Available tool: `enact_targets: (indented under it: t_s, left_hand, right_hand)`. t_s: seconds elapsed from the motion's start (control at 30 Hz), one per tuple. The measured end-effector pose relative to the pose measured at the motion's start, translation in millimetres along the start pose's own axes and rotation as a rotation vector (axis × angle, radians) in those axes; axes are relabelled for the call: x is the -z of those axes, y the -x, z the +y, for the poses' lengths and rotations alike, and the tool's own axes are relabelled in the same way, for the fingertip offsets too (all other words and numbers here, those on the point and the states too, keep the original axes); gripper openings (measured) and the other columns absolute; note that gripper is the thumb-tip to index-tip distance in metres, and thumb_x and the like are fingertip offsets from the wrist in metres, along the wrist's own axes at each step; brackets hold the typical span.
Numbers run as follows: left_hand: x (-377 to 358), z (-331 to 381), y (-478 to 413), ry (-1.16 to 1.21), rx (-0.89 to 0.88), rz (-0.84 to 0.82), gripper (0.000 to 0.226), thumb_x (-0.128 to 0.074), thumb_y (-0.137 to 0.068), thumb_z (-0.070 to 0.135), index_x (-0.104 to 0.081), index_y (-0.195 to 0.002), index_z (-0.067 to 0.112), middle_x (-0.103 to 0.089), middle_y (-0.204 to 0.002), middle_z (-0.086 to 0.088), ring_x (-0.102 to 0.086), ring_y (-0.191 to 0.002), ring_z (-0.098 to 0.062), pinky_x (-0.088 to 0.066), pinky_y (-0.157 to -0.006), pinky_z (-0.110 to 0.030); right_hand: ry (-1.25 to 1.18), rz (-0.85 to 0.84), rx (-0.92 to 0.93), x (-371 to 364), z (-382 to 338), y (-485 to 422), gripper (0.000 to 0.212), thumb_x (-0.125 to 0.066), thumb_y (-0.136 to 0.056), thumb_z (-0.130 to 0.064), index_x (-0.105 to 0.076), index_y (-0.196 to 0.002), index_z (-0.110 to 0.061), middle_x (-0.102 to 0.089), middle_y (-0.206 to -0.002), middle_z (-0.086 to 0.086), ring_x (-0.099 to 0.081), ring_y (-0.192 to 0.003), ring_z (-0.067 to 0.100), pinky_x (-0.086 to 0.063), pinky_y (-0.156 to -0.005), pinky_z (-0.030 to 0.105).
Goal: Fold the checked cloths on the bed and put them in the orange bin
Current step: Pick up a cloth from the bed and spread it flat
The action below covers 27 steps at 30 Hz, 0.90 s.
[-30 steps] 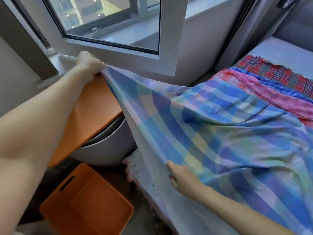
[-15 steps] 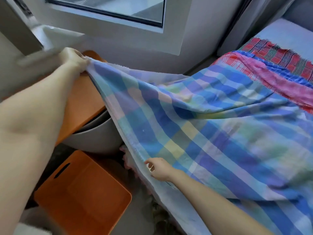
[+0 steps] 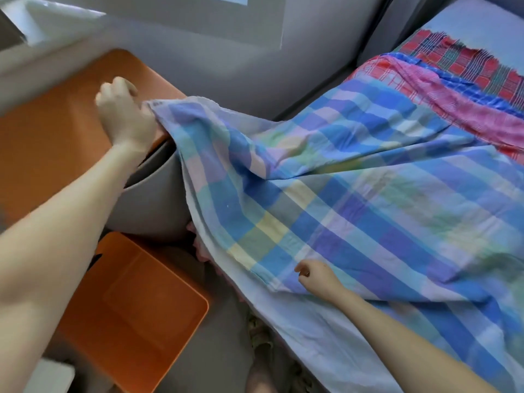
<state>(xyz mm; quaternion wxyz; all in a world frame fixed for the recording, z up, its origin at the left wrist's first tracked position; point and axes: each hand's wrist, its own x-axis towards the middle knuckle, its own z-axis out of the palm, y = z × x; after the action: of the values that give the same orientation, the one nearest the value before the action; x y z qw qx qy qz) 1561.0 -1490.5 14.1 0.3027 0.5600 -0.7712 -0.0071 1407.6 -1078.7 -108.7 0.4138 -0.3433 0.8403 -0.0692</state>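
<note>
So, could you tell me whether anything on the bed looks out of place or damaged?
Nothing serious: the red checked cloth at the far end of the bed has a ragged, frayed-looking edge, and the blue checked cloth overhangs the bedside, its corner gripped by the left hand above an orange surface.

no readable text, no labels, no brands, no numbers, no signs anywhere

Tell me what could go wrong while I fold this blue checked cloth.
The blue checked cloth overlaps the pink cloth, so pulling may drag that along. The left hand grips only a corner, which could slip. The edge running to the right hand hangs off the bed and may sag.
</note>
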Motion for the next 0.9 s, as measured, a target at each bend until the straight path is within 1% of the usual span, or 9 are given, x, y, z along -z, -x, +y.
enact_targets:
  t_s: [0.17, 0.27, 0.4, 0.47, 0.57, 0.67, 0.77, 0.83, 0.9]
  left_hand:
    - [31, 82, 198, 0.18, -0.393, -0.494, 0.008, -0.053, -0.076, 0.003, -0.059, -0.071, 0.003, -0.057, -0.072, -0.018, -0.055, -0.069, -0.036, -0.042, -0.059, -0.039]
    - [1, 89, 296, 0.146, -0.088, -0.88, 0.019, -0.056, -0.085, 0.011, -0.057, -0.068, 0.001, -0.062, -0.074, -0.02, -0.059, -0.075, -0.035, -0.041, -0.063, -0.036]
    - [-36, 82, 383, 0.144, 0.415, -1.084, 0.029, -0.049, -0.092, 0.023, -0.053, -0.068, 0.006, -0.062, -0.073, -0.018, -0.063, -0.076, -0.033, -0.05, -0.072, -0.038]
    - [-51, 86, 405, 0.304, 0.754, -1.1, 0.025, -0.051, -0.094, 0.025, -0.051, -0.076, 0.007, -0.055, -0.072, -0.016, -0.058, -0.065, -0.029, -0.053, -0.071, -0.039]
    - [-67, 93, 425, 0.763, 1.28, -1.008, 0.02, -0.056, -0.094, 0.024, -0.047, -0.085, 0.008, -0.045, -0.07, -0.009, -0.047, -0.056, -0.016, -0.046, -0.049, -0.024]
    - [-74, 96, 426, 0.919, 1.386, -0.945, 0.021, -0.056, -0.094, 0.027, -0.051, -0.083, 0.009, -0.051, -0.08, -0.007, -0.048, -0.063, -0.014, -0.046, -0.043, -0.019]
    - [-80, 96, 425, 1.013, 1.531, -0.811, 0.014, -0.052, -0.096, 0.021, -0.054, -0.092, 0.008, -0.059, -0.099, -0.009, -0.059, -0.075, -0.017, -0.05, -0.043, -0.022]
    - [-86, 94, 423, 1.066, 1.597, -0.757, 0.016, -0.05, -0.097, 0.023, -0.056, -0.102, 0.009, -0.059, -0.109, -0.005, -0.062, -0.089, -0.016, -0.051, -0.049, -0.023]
    - [-90, 93, 421, 1.008, 1.59, -0.788, 0.016, -0.052, -0.096, 0.028, -0.057, -0.094, 0.013, -0.063, -0.094, 0.004, -0.06, -0.077, -0.01, -0.047, -0.047, -0.019]
  right_hand:
    - [-0.043, 0.135, -0.15, -22, 80, 41, 0.012, -0.056, -0.084, -0.009, -0.069, -0.085, -0.009, -0.07, -0.093, 0.012, -0.062, -0.094, 0.028, -0.038, -0.071, 0.028]
    - [-0.232, 0.146, -0.31, -53, 138, 69, 0.025, -0.057, -0.084, -0.008, -0.056, -0.062, -0.019, -0.062, -0.07, 0.008, -0.063, -0.076, 0.028, -0.046, -0.068, 0.033]
    - [-1.004, 0.228, -0.634, -81, 190, 81, 0.013, -0.048, -0.094, 0.0, -0.057, -0.085, -0.002, -0.058, -0.074, 0.018, -0.057, -0.063, 0.025, -0.053, -0.048, 0.028]
    - [-1.289, 0.278, -0.741, -87, 206, 77, 0.011, -0.046, -0.095, 0.002, -0.052, -0.087, -0.001, -0.055, -0.072, 0.018, -0.055, -0.061, 0.026, -0.051, -0.042, 0.024]
    - [-1.751, 0.262, -0.788, -91, 220, 67, 0.011, -0.045, -0.099, -0.01, -0.049, -0.098, 0.0, -0.063, -0.083, 0.021, -0.063, -0.07, 0.031, -0.055, -0.051, 0.029]
    - [-2.051, 0.31, -0.753, -84, 229, 63, 0.022, -0.043, -0.1, -0.024, -0.049, -0.099, -0.004, -0.048, -0.13, 0.019, -0.048, -0.126, 0.029, -0.041, -0.1, 0.032]
    - [-2.114, 0.451, -0.839, -76, 245, 63, 0.031, -0.036, -0.102, -0.026, -0.05, -0.089, -0.001, -0.039, -0.145, 0.014, -0.038, -0.135, 0.025, -0.028, -0.11, 0.032]
    - [-2.144, 0.521, -0.857, -75, 253, 63, 0.036, -0.03, -0.103, -0.023, -0.05, -0.119, 0.003, -0.038, -0.147, 0.013, -0.035, -0.137, 0.022, -0.024, -0.112, 0.029]
    - [-2.193, 0.585, -0.847, -76, 257, 63, 0.041, -0.025, -0.103, -0.017, -0.037, -0.138, 0.002, -0.038, -0.147, 0.013, -0.035, -0.137, 0.022, -0.022, -0.114, 0.027]
